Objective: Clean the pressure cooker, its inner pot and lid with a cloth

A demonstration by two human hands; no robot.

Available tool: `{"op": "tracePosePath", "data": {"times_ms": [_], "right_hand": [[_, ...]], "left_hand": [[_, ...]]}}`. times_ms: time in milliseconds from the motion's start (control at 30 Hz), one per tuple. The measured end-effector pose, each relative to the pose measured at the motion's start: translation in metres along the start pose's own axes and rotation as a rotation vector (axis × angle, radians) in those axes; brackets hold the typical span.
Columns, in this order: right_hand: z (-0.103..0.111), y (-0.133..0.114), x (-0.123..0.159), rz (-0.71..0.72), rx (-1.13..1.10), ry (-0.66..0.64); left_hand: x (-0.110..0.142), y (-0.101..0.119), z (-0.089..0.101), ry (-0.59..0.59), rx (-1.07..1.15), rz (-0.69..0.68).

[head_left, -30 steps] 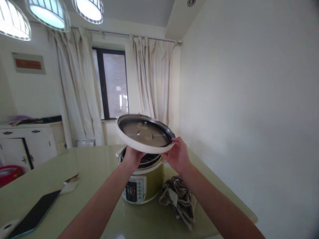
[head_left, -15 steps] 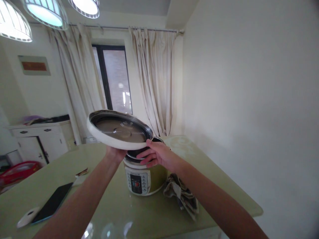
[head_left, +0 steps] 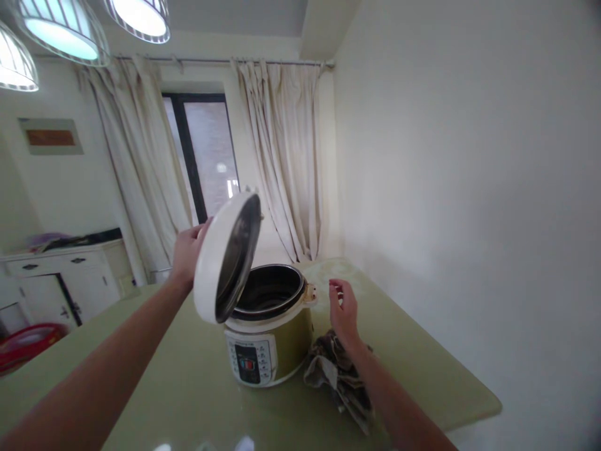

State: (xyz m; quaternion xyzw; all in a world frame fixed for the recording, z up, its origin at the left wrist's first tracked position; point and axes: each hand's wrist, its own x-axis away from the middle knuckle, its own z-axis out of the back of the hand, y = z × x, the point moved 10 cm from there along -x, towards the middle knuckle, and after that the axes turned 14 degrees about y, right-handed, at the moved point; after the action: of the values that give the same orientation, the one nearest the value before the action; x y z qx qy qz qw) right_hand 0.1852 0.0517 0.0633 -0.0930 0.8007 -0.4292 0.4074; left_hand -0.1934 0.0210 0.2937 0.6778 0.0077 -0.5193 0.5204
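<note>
My left hand (head_left: 186,250) grips the back of a round white lid (head_left: 211,269), its fingers partly hidden behind it. The lid is tilted steeply, its dark metal inside facing right. Just right of and below the lid stands an electric pressure cooker (head_left: 293,341), uncovered, with a dark inner pot (head_left: 272,291) and a button panel (head_left: 251,360) on its front. My right hand (head_left: 344,310) is in the air to the right of the cooker, fingers loosely curled but apart, holding nothing. A crumpled patterned cloth (head_left: 335,376) lies beside the cooker, below my right wrist.
The pale green glossy table (head_left: 399,351) meets the white wall (head_left: 469,188) on the right. A red basket (head_left: 32,344) and a white cabinet (head_left: 42,288) are at the left. Curtains (head_left: 286,156) hang by the window behind, and caged lamps (head_left: 61,37) hang overhead.
The lid has turned from nearly level, inside up, to steeply tilted in my left hand. My right hand has left the lid's edge and moved right, past the cooker.
</note>
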Motion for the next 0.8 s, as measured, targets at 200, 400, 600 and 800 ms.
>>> {"op": "tracePosePath", "data": {"times_ms": [200, 400, 600, 800], "right_hand": [[0.021, 0.060, 0.036, -0.012, 0.098, 0.116], [0.016, 0.078, 0.049, -0.025, 0.149, -0.049], [0.018, 0.088, 0.046, -0.065, 0.207, -0.026], [0.015, 0.094, 0.047, -0.057, 0.230, -0.052]], "left_hand": [[0.020, 0.047, -0.055, -0.198, -0.741, -0.480], [0.051, 0.011, -0.117, -0.424, -0.901, -0.644], [0.064, -0.019, -0.140, -0.476, -0.887, -0.655], [0.071, -0.026, -0.147, -0.520, -0.793, -0.689]]}}
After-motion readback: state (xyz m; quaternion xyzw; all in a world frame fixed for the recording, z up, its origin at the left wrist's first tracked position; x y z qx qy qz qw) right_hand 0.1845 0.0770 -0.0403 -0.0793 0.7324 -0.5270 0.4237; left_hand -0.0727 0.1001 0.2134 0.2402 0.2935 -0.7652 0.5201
